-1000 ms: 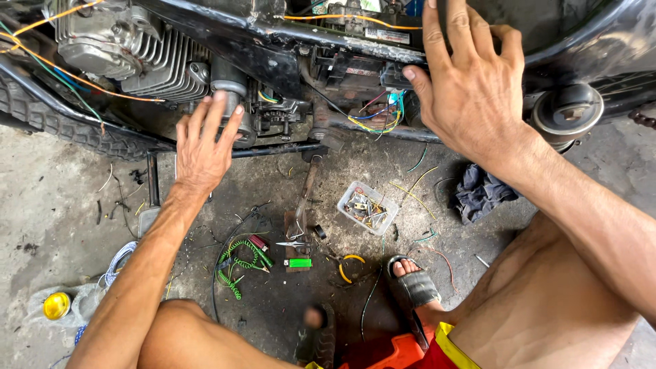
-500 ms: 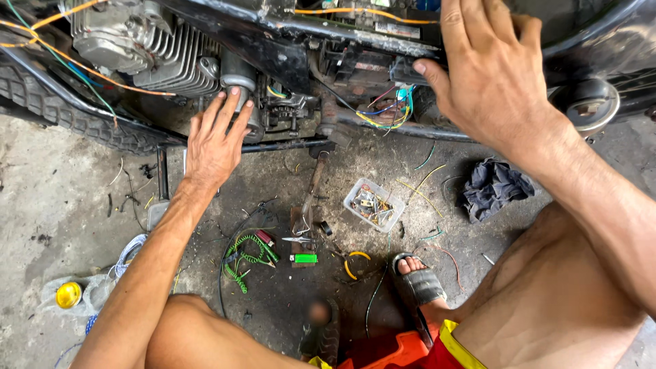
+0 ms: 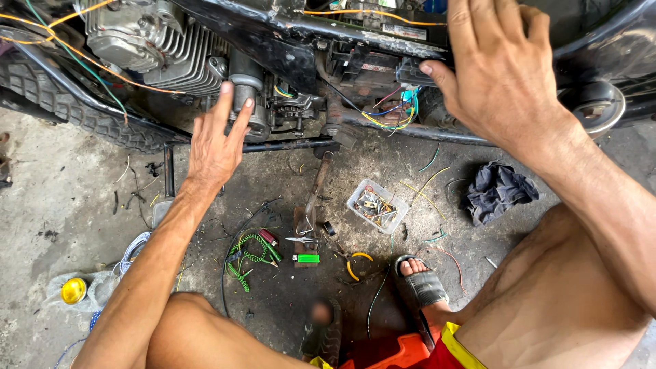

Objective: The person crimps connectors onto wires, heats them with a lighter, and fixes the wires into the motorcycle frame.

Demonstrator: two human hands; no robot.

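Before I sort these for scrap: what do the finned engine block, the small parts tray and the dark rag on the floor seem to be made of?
Finned engine block: dull grey cast metal, likely aluminium, with ribbed cooling fins.
Small parts tray: clear thin plastic; its contents show through the walls.
Dark rag: soft crumpled cloth, matte, deeply folded.

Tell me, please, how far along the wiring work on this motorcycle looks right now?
Done: the engine side is laid bare, and cut wire scraps litter the floor. In hand: the left hand rests on the cylindrical part by the engine, and the right hand is on the frame above the loose wire bundle. Left, apparently: that bundle hangs untied, and the parts tray is unused.
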